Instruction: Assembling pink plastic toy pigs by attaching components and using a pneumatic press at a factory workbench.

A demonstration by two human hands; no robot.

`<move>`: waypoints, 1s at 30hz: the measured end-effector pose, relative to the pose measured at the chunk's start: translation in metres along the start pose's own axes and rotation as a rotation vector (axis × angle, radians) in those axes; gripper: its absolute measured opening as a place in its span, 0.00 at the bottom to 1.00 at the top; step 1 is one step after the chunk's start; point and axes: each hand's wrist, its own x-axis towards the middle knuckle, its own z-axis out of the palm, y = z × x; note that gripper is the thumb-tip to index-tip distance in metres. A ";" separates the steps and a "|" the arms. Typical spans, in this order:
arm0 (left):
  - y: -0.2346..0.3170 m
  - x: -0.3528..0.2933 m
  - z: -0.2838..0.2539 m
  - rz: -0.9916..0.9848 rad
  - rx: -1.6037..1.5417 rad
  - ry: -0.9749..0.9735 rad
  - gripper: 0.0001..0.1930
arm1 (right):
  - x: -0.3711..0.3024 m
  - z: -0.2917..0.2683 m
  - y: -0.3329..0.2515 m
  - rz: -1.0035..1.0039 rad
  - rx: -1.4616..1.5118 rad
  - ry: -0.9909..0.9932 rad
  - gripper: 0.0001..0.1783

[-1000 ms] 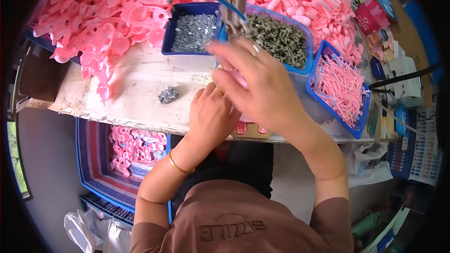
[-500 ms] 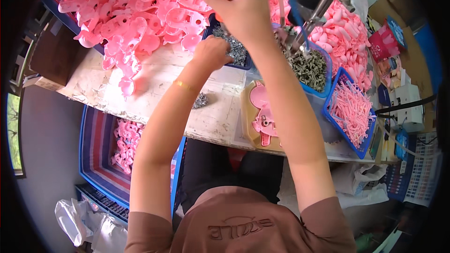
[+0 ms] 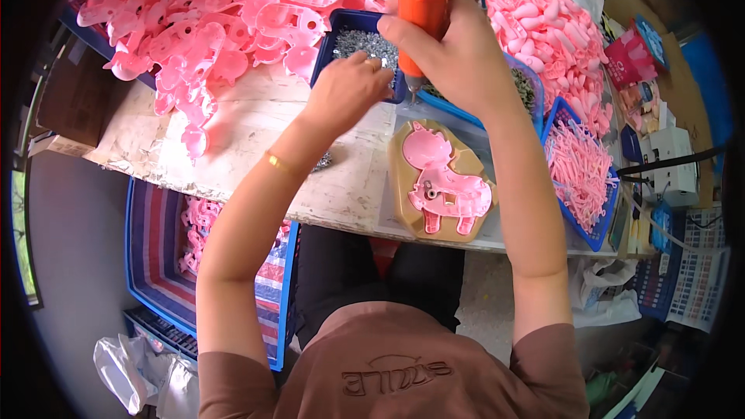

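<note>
My right hand (image 3: 464, 53) is wrapped round an orange electric screwdriver (image 3: 423, 8), its metal bit pointing down just right of a dark blue bin (image 3: 320, 68) of small silver screws (image 3: 363, 44). My left hand (image 3: 349, 91) is at that bin's near side, fingers curled together; whatever is between the fingertips is too small or hidden to make out. Nearer to me, a pink animal-shaped plastic shell half (image 3: 450, 192) lies hollow side up in a tan fixture (image 3: 405, 200). Neither hand touches it.
Pink shells (image 3: 194, 31) are heaped at far left. Pink small parts (image 3: 535, 27) pile at far right, near a blue tray (image 3: 535, 112) of grey-green pieces and a blue basket (image 3: 576, 178) of pink sticks. A striped-lined crate (image 3: 159, 256) stands below the table's left edge.
My right hand and the screwdriver have moved right and closer to me, and the forearm no longer covers the shell in the fixture. My left hand stays by the screw bin, shifted slightly.
</note>
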 end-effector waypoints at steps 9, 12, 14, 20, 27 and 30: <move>0.083 -0.033 -0.031 -0.063 -0.590 0.074 0.08 | -0.044 -0.008 0.016 0.028 0.592 -0.131 0.22; 0.094 -0.035 -0.033 -0.131 -0.671 0.089 0.07 | -0.047 -0.012 0.017 0.047 0.613 -0.102 0.21; 0.099 -0.038 -0.029 -0.142 -0.698 0.106 0.06 | -0.049 -0.015 0.017 -0.006 0.587 -0.094 0.20; 0.113 -0.048 -0.029 -0.195 -0.823 0.076 0.08 | -0.058 -0.021 0.006 0.109 0.695 -0.141 0.21; 0.120 -0.058 -0.037 -0.171 -0.474 -0.059 0.39 | -0.089 -0.022 0.027 0.257 0.680 -0.160 0.23; 0.130 -0.061 -0.034 -0.228 -0.474 -0.152 0.45 | -0.098 -0.017 0.035 0.284 0.712 -0.134 0.22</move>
